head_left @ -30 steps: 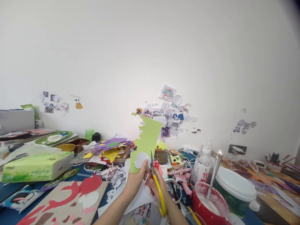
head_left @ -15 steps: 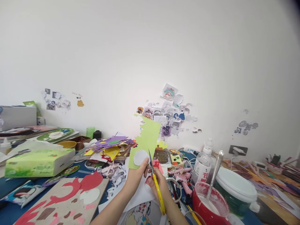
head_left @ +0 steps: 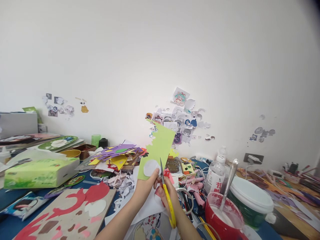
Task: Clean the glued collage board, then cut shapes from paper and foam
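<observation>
A sheet of light green paper [head_left: 162,143] with a ragged left edge is held upright by my left hand [head_left: 149,181], thumb in front. Against the sheet's lower part lies a white paper round [head_left: 151,167], its right edge under my thumb. My right hand [head_left: 170,193] grips yellow-handled scissors [head_left: 170,208], blades pointing up along the right side of the white round. Whether the blades are parted is hard to tell. A small piece of red paper shows between my hands, partly hidden by the fingers.
Left is a cardboard sheet [head_left: 68,213] with red and brown cut-outs, beside a green tissue pack [head_left: 37,173]. Behind my hands rises a heap of paper scraps [head_left: 120,155]. To the right stand a red bowl [head_left: 212,203] holding a spoon [head_left: 227,186], a bottle [head_left: 215,176] and a lidded tub [head_left: 250,200].
The green paper has tilted slightly to the right at its top, and the white round has shifted a little right with it. Both hands keep their hold.
</observation>
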